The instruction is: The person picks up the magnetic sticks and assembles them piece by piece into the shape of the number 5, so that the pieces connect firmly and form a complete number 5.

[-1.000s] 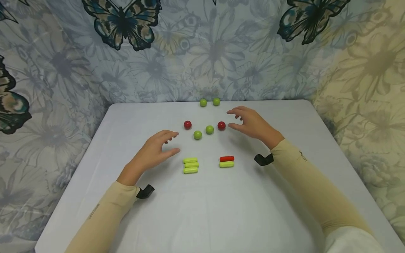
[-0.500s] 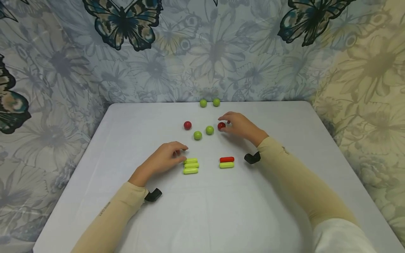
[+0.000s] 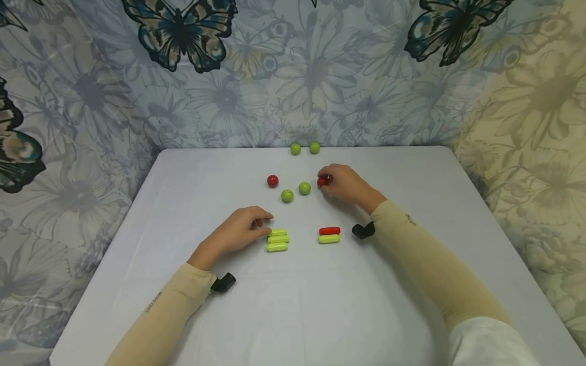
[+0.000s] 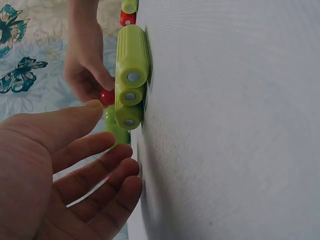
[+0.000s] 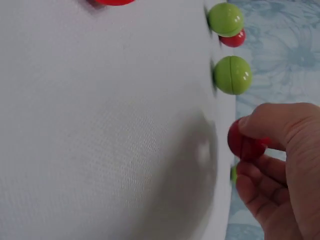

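Note:
My right hand (image 3: 348,184) pinches a glossy red ball (image 5: 243,142) between thumb and fingers, towards the back of the table; a seam shows on the ball in the right wrist view. Two green balls (image 3: 304,188) and another red ball (image 3: 272,181) lie to its left. My left hand (image 3: 235,231) hovers with loosely bent, spread fingers beside a row of three yellow-green rods (image 3: 277,239). Its thumb tip is close to the farthest rod; whether they touch I cannot tell. Silvery discs show on the rod ends (image 4: 133,77) in the left wrist view.
A red rod (image 3: 329,231) and a yellow-green rod (image 3: 329,239) lie side by side right of the row. Two more green balls (image 3: 295,149) sit at the back edge of the white table (image 3: 293,315), against the patterned wall (image 3: 316,101).
My right hand has moved left and closed its fingers on the red ball. My left hand has come right and nearer, from open space to the yellow-green rods.

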`<state>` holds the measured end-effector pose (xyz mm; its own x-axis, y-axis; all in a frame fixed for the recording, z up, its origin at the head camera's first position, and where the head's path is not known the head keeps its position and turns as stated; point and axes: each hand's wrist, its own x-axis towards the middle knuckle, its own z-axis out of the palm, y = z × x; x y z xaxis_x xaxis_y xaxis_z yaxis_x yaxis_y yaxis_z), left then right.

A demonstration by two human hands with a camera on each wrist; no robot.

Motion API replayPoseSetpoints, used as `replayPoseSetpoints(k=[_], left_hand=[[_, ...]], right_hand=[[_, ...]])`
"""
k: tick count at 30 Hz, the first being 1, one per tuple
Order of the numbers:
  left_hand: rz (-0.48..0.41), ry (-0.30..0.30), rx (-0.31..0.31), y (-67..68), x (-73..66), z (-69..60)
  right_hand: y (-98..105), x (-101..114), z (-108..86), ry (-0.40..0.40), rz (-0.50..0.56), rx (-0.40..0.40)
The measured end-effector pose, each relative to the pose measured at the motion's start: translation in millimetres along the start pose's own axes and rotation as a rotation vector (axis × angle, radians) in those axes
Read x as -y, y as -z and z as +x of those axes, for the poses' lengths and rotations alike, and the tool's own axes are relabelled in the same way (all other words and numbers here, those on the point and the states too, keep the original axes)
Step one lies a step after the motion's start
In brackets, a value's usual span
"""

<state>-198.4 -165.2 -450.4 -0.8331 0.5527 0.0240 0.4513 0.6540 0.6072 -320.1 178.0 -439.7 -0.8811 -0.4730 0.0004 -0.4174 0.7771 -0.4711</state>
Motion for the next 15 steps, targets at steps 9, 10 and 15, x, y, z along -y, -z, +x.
replayPoseSetpoints(k=[9, 10, 15], left_hand=[[-0.02, 0.003, 0.018, -0.8, 0.9, 3.9], [-0.025, 0.004, 0.023, -1.0, 1.3, 4.6], [-0.048, 0.023, 0.045, -3.0, 3.2, 7.6]], right_hand=[[2.9, 2.2, -18.0, 0.004, 0.144, -0.06], [2.8, 3.2, -19.9, 0.014, 0.158, -0.062], [0.6, 8.9, -28.5, 0.066, 0.227, -0.071]])
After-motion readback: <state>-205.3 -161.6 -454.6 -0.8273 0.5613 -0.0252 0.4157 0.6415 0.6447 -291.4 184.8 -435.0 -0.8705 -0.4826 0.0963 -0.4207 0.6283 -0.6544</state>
